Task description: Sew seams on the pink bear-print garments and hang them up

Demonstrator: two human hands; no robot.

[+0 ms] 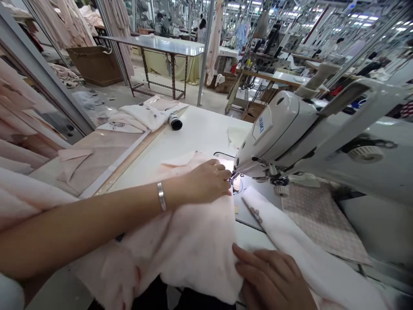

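Observation:
Pale pink fleece fabric [200, 241] spreads over the front of the white sewing table and hangs over its edge toward my lap. My left hand [209, 181], a silver bracelet at its wrist, lies on the fabric, fingers bent and bunched right beside the needle area of a white sewing machine [280, 125]. Its fingertips partly hide the presser foot. Lower down, my right hand [271, 275] has its fingers closed at the fabric's right edge; the thumb is hidden. A long white fleece piece [300, 245] lies to the right of the needle plate.
A small dark-ended cylinder [176, 122] and folded white printed fabric [138, 117] lie at the table's far left. Checked cloth [322, 219] sits under the machine arm. A metal post [64, 77] and hanging pink garments [22, 116] stand left. Behind is a metal-topped table [158, 43].

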